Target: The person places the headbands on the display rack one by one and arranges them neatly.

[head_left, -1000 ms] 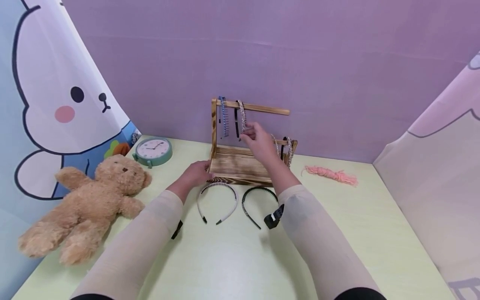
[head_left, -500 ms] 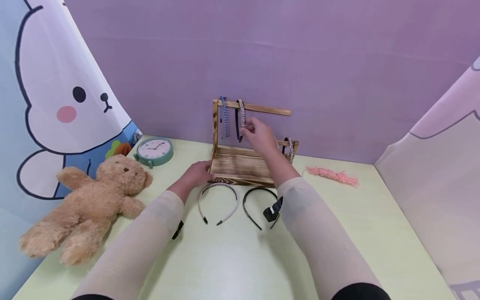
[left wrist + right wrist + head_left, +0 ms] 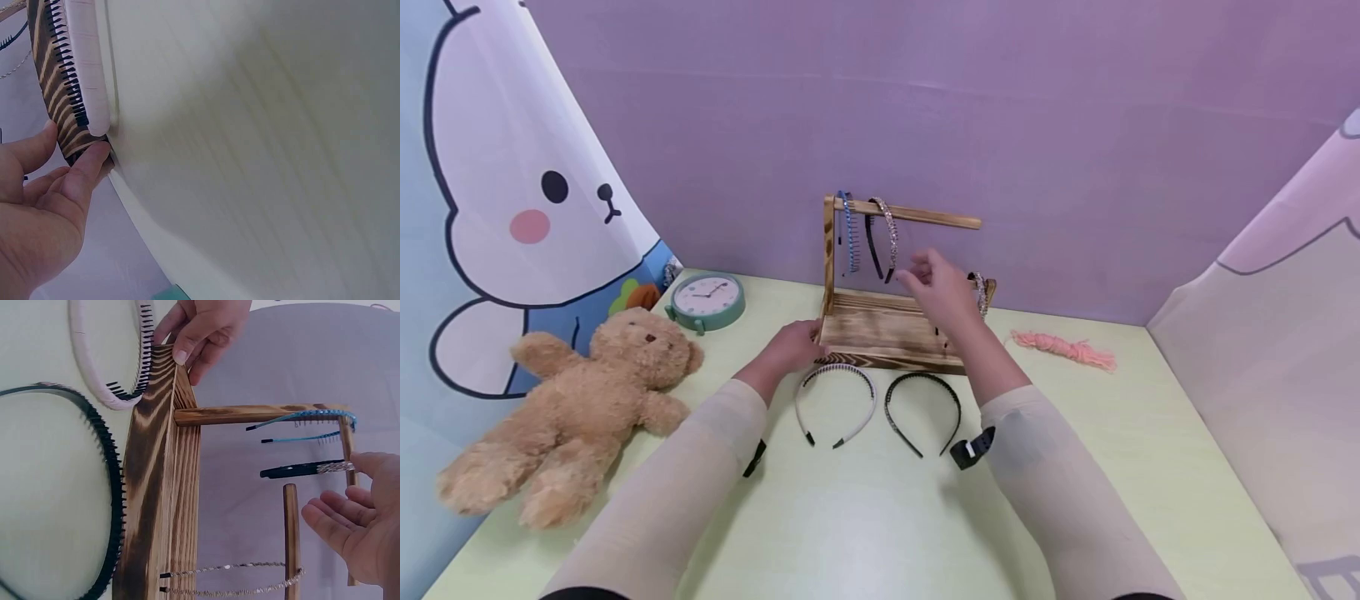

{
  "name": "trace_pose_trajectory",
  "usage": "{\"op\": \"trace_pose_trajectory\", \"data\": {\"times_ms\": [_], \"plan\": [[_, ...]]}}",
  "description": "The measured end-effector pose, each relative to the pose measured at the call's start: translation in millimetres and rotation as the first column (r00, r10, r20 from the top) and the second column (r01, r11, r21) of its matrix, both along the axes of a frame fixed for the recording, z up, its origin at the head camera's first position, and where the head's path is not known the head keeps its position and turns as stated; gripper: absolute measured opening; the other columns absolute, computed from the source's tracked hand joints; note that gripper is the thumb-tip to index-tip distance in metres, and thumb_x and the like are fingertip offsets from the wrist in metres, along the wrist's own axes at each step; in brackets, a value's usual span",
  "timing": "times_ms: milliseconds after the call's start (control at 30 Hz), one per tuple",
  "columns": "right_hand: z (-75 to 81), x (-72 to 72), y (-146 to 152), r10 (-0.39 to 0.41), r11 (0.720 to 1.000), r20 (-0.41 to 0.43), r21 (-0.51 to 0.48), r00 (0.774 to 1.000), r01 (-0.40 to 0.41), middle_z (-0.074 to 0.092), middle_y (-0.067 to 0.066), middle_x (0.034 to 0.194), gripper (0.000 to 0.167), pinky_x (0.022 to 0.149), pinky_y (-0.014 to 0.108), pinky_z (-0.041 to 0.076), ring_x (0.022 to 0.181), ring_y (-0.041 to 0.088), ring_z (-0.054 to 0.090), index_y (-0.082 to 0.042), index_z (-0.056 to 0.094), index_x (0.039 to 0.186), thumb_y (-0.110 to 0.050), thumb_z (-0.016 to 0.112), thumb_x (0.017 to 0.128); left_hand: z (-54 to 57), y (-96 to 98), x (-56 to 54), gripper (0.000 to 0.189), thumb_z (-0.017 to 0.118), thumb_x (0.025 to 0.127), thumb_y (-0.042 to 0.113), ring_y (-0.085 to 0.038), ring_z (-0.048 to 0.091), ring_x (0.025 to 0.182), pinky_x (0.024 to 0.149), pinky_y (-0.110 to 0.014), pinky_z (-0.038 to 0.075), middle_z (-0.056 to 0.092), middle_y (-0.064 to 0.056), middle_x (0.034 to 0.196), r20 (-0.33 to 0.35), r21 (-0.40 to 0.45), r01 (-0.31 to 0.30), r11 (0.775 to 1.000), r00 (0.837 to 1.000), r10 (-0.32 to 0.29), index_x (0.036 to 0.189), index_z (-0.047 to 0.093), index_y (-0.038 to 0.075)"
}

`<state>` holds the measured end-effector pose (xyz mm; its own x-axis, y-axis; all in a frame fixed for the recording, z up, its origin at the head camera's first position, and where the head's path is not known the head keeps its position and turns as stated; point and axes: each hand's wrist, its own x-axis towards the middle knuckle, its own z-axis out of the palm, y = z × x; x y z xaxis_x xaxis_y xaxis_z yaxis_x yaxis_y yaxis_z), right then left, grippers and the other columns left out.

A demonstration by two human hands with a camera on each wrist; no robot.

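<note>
My left hand (image 3: 790, 346) pinches the left front corner of the wooden headband rack (image 3: 880, 329) between thumb and fingers. In the left wrist view that hand (image 3: 53, 215) sits at the end of the striped base. My right hand (image 3: 943, 292) is off the rack with relaxed fingers, just right of a sparkly headband (image 3: 892, 237) hanging from the upper bar. A blue headband (image 3: 852, 237) hangs further left on that bar. On the short lower bar hangs another glittery headband (image 3: 981, 292), partly behind my right hand.
In front of the rack lie a white headband (image 3: 872, 400) and a black headband (image 3: 891, 417). A teddy bear (image 3: 587, 408) and a green clock (image 3: 707, 302) are at left. Pink yarn (image 3: 1063, 348) lies right of the rack. A purple curtain (image 3: 1075, 167) stands behind.
My right hand has let go of the sparkly headband and moved right and slightly down. The headband now hangs freely, turned a little. My left hand has stayed at the rack's corner.
</note>
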<state>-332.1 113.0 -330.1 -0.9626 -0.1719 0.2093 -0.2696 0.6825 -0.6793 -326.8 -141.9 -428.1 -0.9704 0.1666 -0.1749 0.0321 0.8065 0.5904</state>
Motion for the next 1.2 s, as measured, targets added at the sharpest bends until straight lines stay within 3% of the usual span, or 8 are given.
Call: {"op": "trace_pose_trajectory", "data": {"times_ms": [133, 300, 467, 600, 667, 867, 1000, 1200], "plan": [[-6.2, 13.8, 7.0, 0.047, 0.994, 0.010, 0.101, 0.999, -0.048, 0.066, -0.001, 0.110, 0.052, 0.089, 0.039, 0.053, 0.102, 0.018, 0.062, -0.016, 0.057, 0.126, -0.057, 0.055, 0.094, 2.0, 0.0, 0.1, 0.064, 0.057, 0.099, 0.025, -0.041, 0.028, 0.145, 0.120, -0.053, 0.022, 0.033, -0.021, 0.156, 0.001, -0.002, 0.004, 1.000, 1.000, -0.004, 0.154, 0.029, 0.006], [-24.3, 32.9, 9.1, 0.143, 0.952, 0.135, 0.251, 0.980, -0.174, 0.067, -0.001, 0.103, 0.045, 0.081, 0.038, 0.054, 0.093, 0.018, 0.064, -0.017, 0.061, 0.116, -0.056, 0.056, 0.094, 3.6, 0.6, 0.7, 0.064, 0.057, 0.099, 0.024, -0.042, 0.028, 0.144, 0.120, -0.054, 0.022, 0.034, -0.021, 0.156, -0.001, 0.004, 0.003, 1.000, 1.000, -0.003, 0.154, 0.029, 0.006], [-46.9, 51.0, 9.6, 0.198, 0.909, 0.339, 0.288, 0.920, -0.302, 0.071, 0.007, 0.093, 0.035, 0.085, 0.043, 0.055, 0.078, 0.020, 0.068, -0.016, 0.064, 0.104, -0.050, 0.063, 0.093, 1.9, 0.0, -0.1, 0.065, 0.056, 0.099, 0.024, -0.044, 0.029, 0.143, 0.119, -0.055, 0.023, 0.034, -0.024, 0.154, -0.004, -0.013, 0.020, 1.000, 1.000, -0.020, 0.154, 0.028, 0.005], [-63.1, 61.4, 9.9, 0.190, 0.871, 0.454, 0.332, 0.871, -0.363, 0.069, 0.009, 0.079, 0.034, 0.074, 0.039, 0.056, 0.064, 0.020, 0.065, -0.016, 0.064, 0.095, -0.049, 0.065, 0.091, 1.7, -1.0, 1.1, 0.065, 0.056, 0.099, 0.024, -0.043, 0.032, 0.142, 0.119, -0.054, 0.025, 0.037, -0.024, 0.153, -0.004, -0.008, 0.018, 1.000, 1.000, -0.018, 0.154, 0.028, 0.004], [-70.1, 64.7, 9.5, 0.175, 0.848, 0.494, 0.364, 0.852, -0.386, 0.064, 0.005, 0.068, 0.039, 0.057, 0.033, 0.050, 0.057, 0.019, 0.061, -0.012, 0.066, 0.088, -0.051, 0.065, 0.090, 1.5, -1.1, 1.6, 0.065, 0.056, 0.099, 0.024, -0.043, 0.032, 0.142, 0.119, -0.054, 0.025, 0.038, -0.024, 0.152, -0.006, -0.003, 0.019, 1.000, 1.000, -0.019, 0.154, 0.028, 0.005], [-85.1, 70.1, 2.5, 0.164, 0.782, 0.515, 0.452, 0.841, -0.429, 0.055, 0.003, 0.047, 0.053, 0.060, 0.029, 0.048, 0.044, 0.019, 0.055, -0.012, 0.060, 0.061, -0.057, 0.064, 0.088, -0.7, -1.0, 1.4, 0.065, 0.057, 0.099, 0.024, -0.043, 0.033, 0.142, 0.118, -0.054, 0.026, 0.038, -0.024, 0.152, -0.011, 0.011, 0.019, 1.000, 1.000, -0.019, 0.154, 0.029, 0.006], [-89.8, 73.3, -3.4, 0.142, 0.788, 0.527, 0.452, 0.838, -0.418, 0.063, 0.008, 0.053, 0.048, 0.063, 0.030, 0.052, 0.049, 0.022, 0.065, -0.015, 0.057, 0.058, -0.052, 0.069, 0.086, -1.6, -0.7, 1.8, 0.065, 0.057, 0.099, 0.025, -0.042, 0.033, 0.142, 0.118, -0.054, 0.026, 0.038, -0.023, 0.152, 0.001, 0.030, 0.006, 1.000, 1.000, -0.006, 0.154, 0.028, 0.007], [-91.7, 75.7, -5.2, 0.107, 0.796, 0.528, 0.462, 0.843, -0.390, 0.065, 0.004, 0.066, 0.025, 0.062, 0.030, 0.053, 0.052, 0.019, 0.067, -0.014, 0.062, 0.076, -0.033, 0.072, 0.089, -2.8, -0.9, 0.7, 0.065, 0.058, 0.098, 0.025, -0.042, 0.033, 0.142, 0.118, -0.054, 0.026, 0.039, -0.022, 0.153, -0.001, 0.031, 0.000, 1.000, 1.000, 0.000, 0.154, 0.030, 0.007]]}}
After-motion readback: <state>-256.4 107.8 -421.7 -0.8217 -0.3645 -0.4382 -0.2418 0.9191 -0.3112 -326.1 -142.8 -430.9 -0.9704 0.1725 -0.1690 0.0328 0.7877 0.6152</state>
